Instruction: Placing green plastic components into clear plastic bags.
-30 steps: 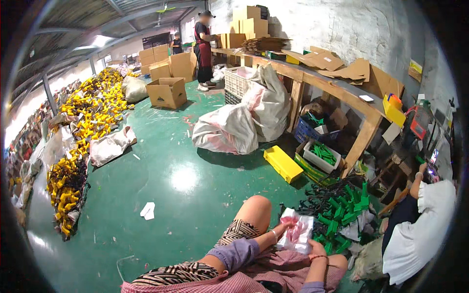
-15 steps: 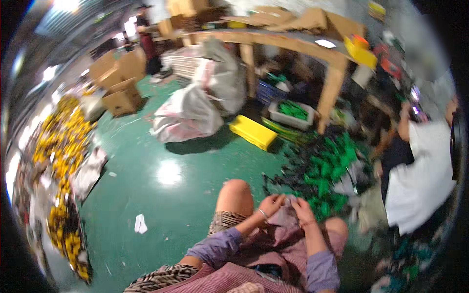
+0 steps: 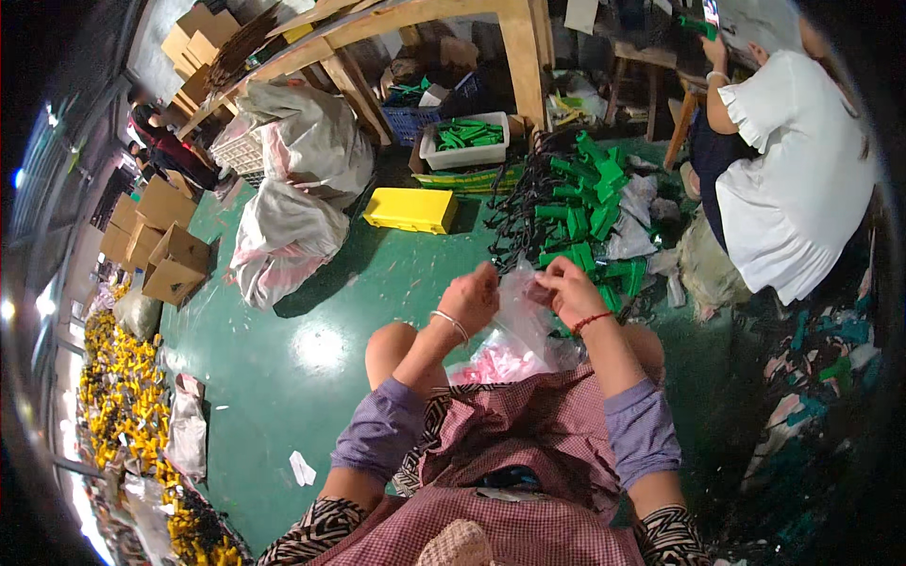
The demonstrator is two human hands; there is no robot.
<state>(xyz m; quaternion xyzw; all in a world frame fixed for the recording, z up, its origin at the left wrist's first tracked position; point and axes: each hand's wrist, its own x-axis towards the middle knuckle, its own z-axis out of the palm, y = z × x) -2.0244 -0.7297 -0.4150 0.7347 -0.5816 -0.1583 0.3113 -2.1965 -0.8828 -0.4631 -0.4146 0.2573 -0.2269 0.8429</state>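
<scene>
A clear plastic bag (image 3: 522, 321) hangs between my two hands, above the lap of my red checked apron (image 3: 528, 415). At its left edge my left hand (image 3: 470, 300) is closed, fingers curled and slightly blurred, seemingly gripping the film. On the other side my right hand (image 3: 569, 291) pinches the bag's upper edge between thumb and fingers. Pink-and-white packets (image 3: 498, 363) show below the bag, by my knees; I cannot tell whether they lie inside it. Just beyond my hands lies a heap of green plastic pieces (image 3: 576, 217) beside tangled black cords (image 3: 517, 212).
A yellow box (image 3: 411, 209), white sacks (image 3: 293, 226) and a white tub (image 3: 467, 158) of green pieces stand ahead. At right sits a co-worker in white (image 3: 788, 170), a green piece in hand. Yellow parts (image 3: 118, 387) and cartons (image 3: 175, 259) line the left.
My view has shifted. Both hands have risen off my lap and moved forward and apart, with the clear bag now stretched between them and the pink packets in sight.
</scene>
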